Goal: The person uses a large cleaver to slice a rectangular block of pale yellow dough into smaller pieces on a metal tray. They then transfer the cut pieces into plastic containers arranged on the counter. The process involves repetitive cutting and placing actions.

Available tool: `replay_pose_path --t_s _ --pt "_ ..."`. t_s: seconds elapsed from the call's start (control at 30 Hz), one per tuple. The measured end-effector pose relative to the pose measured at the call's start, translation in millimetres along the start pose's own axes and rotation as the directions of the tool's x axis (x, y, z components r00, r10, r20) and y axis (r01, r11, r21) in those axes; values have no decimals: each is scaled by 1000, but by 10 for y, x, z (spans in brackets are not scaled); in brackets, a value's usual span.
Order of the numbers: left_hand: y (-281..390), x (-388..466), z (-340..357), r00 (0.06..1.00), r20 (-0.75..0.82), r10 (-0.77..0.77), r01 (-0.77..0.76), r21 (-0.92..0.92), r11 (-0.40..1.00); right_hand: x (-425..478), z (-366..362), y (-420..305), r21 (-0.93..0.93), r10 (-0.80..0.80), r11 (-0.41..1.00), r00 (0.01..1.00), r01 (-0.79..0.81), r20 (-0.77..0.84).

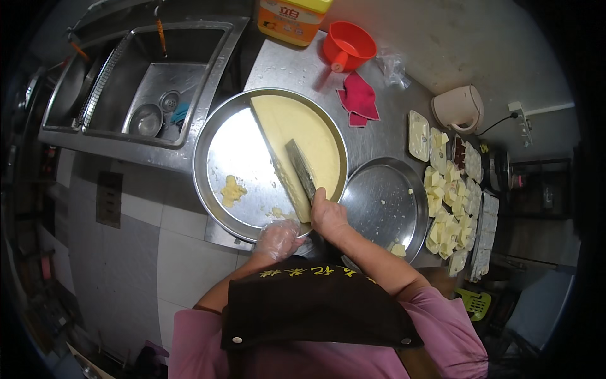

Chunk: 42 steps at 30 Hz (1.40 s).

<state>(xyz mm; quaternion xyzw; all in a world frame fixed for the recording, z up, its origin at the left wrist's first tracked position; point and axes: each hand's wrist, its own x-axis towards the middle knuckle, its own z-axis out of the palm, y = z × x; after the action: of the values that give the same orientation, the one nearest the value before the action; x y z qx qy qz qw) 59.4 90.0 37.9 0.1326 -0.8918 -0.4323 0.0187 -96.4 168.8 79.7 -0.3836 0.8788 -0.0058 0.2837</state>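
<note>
A large round metal pan (199, 147) holds a yellow slab of cake-like food (303, 123) over its right part, with a straight cut edge. My bare right hand (327, 215) grips the handle of a broad-bladed knife (301, 166), whose blade lies along the slab near that edge. In a clear plastic glove, my left hand (278, 239) is at the pan's near rim; its fingers are partly hidden, and whether it grips the rim I cannot tell. Yellow crumbs (233, 191) lie on the bare left part of the pan.
A second round pan (378, 208) with crumbs stands at the right. Beyond it are trays of yellow pieces (442, 232) and a kettle (458, 108). A red cloth (359, 99), a red dipper (349, 46) and a yellow jug (291, 21) are further back; a sink (182, 76) is at left.
</note>
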Motion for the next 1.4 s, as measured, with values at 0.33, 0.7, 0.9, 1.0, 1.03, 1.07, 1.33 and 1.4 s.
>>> replay_pose_path --t_s 0.33,0.7,0.9,1.0,1.03,1.07,1.33,1.4 --pt "-10 6 37 998 -56 0 3 45 999 0 -22 27 16 -6 1000 996 8 -90" --pt "-66 -12 148 996 -78 -36 40 45 998 610 -483 -149 9 -171 982 901 190 -398" --pt "28 -14 24 996 22 -91 90 36 995 988 -643 -408 12 -176 981 922 192 -345" --pt "29 -9 12 994 46 -103 101 40 994 984 -711 -507 20 -156 985 938 171 -308" --pt "32 -11 9 995 37 -95 93 36 995 988 -708 -509 22 -149 986 939 164 -309" --pt "34 -15 5 996 28 -86 85 32 996 993 -705 -511 24 -141 987 940 156 -311" --pt "45 -11 12 997 21 -78 77 46 996 1073 -760 -593 4 -156 987 952 162 -262" --pt "29 -13 31 997 16 -73 73 41 997 1082 -773 -621 -7 -160 987 962 162 -224"
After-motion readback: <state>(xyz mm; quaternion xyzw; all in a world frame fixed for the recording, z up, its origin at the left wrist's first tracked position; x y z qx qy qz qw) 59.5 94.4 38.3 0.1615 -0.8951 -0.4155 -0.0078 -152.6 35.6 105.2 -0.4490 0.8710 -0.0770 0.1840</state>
